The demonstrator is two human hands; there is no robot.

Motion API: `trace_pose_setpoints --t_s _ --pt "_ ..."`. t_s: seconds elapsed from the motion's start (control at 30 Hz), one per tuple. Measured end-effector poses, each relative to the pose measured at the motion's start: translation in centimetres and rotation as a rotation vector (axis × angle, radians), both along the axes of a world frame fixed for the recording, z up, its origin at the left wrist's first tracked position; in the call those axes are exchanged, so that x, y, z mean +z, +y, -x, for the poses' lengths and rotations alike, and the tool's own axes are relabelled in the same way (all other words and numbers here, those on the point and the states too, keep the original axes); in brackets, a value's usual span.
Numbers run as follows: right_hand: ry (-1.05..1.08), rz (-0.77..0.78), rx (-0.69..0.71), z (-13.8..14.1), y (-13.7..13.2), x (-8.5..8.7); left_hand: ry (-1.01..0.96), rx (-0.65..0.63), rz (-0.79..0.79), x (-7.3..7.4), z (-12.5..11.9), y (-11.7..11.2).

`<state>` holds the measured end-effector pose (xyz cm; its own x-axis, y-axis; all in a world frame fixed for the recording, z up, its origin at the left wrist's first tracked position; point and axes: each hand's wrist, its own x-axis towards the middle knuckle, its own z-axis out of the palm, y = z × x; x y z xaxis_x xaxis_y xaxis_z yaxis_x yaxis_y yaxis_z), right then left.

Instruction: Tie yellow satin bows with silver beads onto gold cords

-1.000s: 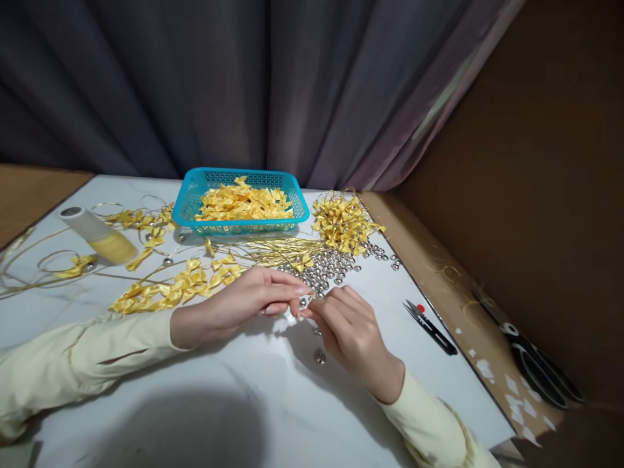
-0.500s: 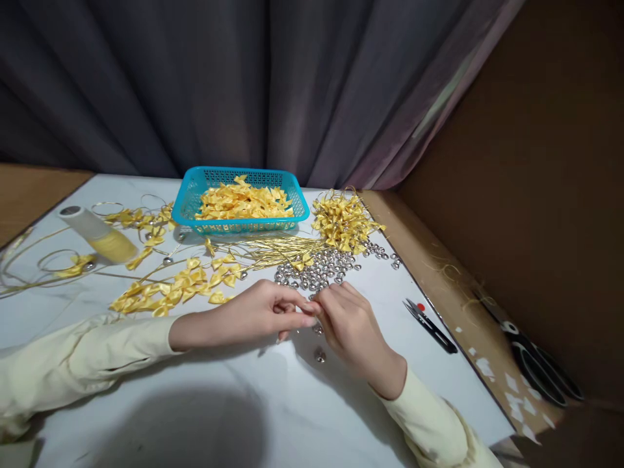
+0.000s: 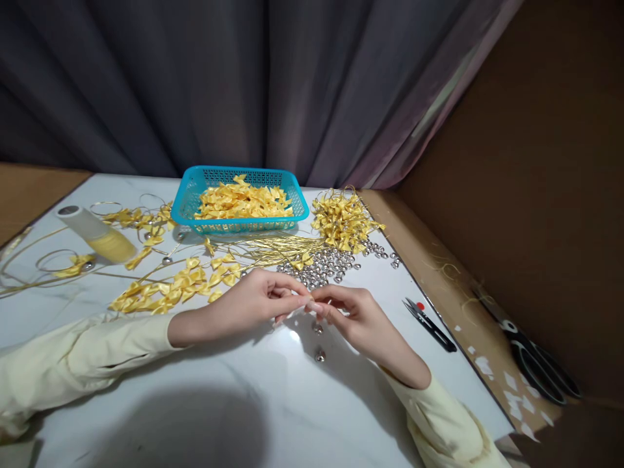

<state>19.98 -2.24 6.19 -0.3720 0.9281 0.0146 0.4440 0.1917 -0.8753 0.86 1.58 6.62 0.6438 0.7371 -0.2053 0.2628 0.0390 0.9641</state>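
Observation:
My left hand (image 3: 266, 300) and my right hand (image 3: 351, 312) meet fingertip to fingertip over the white table sheet (image 3: 205, 403). Both are pinched closed, and whatever lies between the fingertips is too small to make out. Just below them, two loose silver bells or beads (image 3: 320, 355) rest on the sheet. Behind the fingers spreads a pile of similar small silver pieces (image 3: 326, 265). Yellow ribbon bows (image 3: 182, 283) are scattered to the left of the hands. A bundle of gold cords (image 3: 273, 247) lies farther back, with one bow on it.
A blue basket (image 3: 240, 225) of yellow bows stands at the back. Right of it is a heap of bows on cords (image 3: 344, 218). A bottle with yellow contents (image 3: 100, 235) is at left. Thread snips (image 3: 429, 326) and black-handled scissors (image 3: 531, 357) lie at right, near paper scraps (image 3: 514, 400).
My right hand has turned and shifted slightly to the right, its fingers now pointing toward my left hand's fingertips. My left hand has risen slightly, still pinched.

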Motion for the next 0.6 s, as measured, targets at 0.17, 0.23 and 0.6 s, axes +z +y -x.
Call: trace_pose_setpoints --t_s 0.17,0.23,0.6 --pt "-0.083 -0.135 -0.059 0.22 -0.17 -0.28 0.028 0.027 -0.036 -0.07 0.01 -0.08" --pt "-0.111 -0.159 -0.07 0.22 -0.16 -0.19 0.051 0.038 -0.047 -0.11 -0.05 -0.08" --pt "-0.19 -0.1 -0.063 0.24 -0.44 0.16 0.129 0.044 -0.084 -0.45 -0.17 0.09"
